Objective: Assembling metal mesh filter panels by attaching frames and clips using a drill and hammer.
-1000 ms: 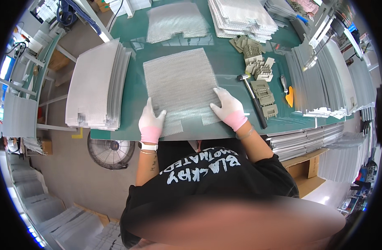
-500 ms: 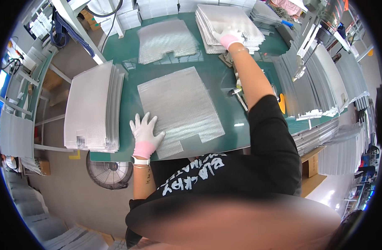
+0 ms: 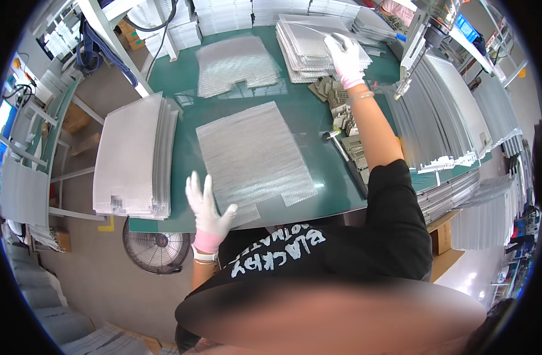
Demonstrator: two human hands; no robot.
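A silvery perforated mesh sheet (image 3: 253, 157) with a notch in its near edge lies on the green table in front of me. My left hand (image 3: 212, 216), in a white glove with a pink cuff, is open, fingers spread at that sheet's near left corner. Reaching to the far right, my gloved right hand (image 3: 345, 62) has its fingers curled at the right side of a stack of mesh sheets (image 3: 300, 50). The top sheet's edge there looks slightly raised at my fingers; their tips are partly hidden.
Another notched mesh pile (image 3: 238, 65) lies at the back. A tall stack (image 3: 129, 157) stands on the left edge. Right of the middle are a hammer (image 3: 345, 157) and several metal blocks (image 3: 340, 112). A machine nozzle (image 3: 404, 87) hangs above upright sheets (image 3: 442, 112); a fan (image 3: 158, 242) stands below.
My right hand has shifted from the top of the far stack toward its right side, and the top sheet's edge has lifted. My left hand has moved slightly nearer, off the middle sheet's surface.
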